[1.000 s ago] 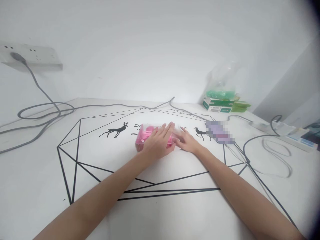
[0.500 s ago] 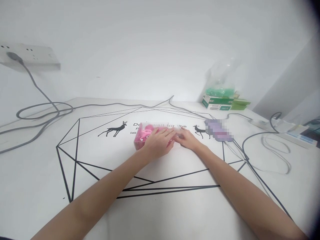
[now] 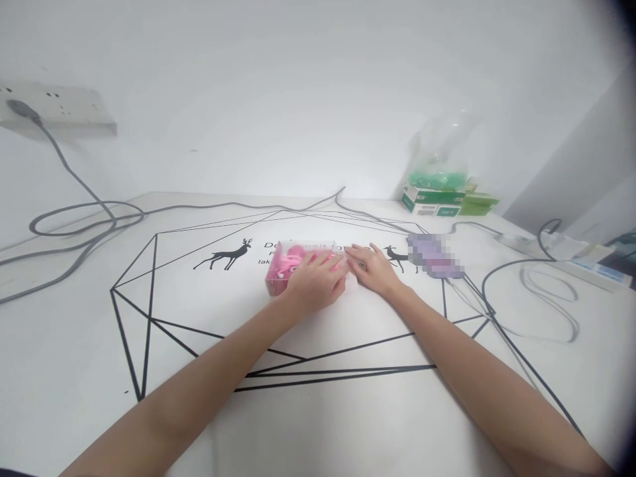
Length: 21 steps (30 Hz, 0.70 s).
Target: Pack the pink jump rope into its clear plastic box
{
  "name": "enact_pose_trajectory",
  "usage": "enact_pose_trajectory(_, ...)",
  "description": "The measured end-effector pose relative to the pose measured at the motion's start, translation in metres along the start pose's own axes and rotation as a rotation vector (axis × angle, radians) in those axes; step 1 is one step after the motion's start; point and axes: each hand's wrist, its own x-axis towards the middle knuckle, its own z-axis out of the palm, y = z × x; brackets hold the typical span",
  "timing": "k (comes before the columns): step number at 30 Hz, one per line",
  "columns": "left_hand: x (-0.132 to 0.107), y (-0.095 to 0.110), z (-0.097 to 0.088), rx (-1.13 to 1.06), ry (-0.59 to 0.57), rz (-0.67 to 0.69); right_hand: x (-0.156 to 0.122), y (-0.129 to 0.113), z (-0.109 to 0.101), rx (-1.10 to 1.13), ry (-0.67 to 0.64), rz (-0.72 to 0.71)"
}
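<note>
In the middle of the frame, a clear box with pink contents [image 3: 279, 275] lies on the white tabletop [image 3: 318, 424]. The left hand [image 3: 314, 281] rests palm down across the box; whether its grip closes on the sides, I cannot tell. The right hand [image 3: 375, 268] is at the box's right end, its grip loose and open, fingers spread. A pixelated purple item [image 3: 436, 256] lies right of centre.

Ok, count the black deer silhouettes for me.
2: one deer left of the transparent box, and a second deer between the right hand and the pixelated purple item. More could be hidden beneath these.
</note>
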Motion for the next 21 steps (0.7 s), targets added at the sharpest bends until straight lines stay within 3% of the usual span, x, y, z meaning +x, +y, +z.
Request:
enact_pose_trajectory(5,0.002,0.003,0.003,-0.040,0.111,-0.132,-0.003,-0.002,-0.002,-0.062,-0.178,-0.179)
enact_pose_trajectory(8,0.002,0.007,0.004,-0.015,0.112,-0.196,-0.003,0.000,-0.002,-0.090,-0.209,-0.171)
enact_pose_trajectory(12,0.000,0.010,0.007,0.042,0.051,-0.186,-0.003,0.004,0.001,-0.042,-0.187,-0.137)
enact_pose_trajectory(17,0.000,0.010,0.006,0.043,-0.061,-0.153,-0.002,0.006,0.005,0.317,-0.042,-0.020)
enact_pose_trajectory(21,0.010,0.008,-0.013,-0.125,-0.162,-0.250,0.001,0.007,0.005,0.739,0.035,0.175)
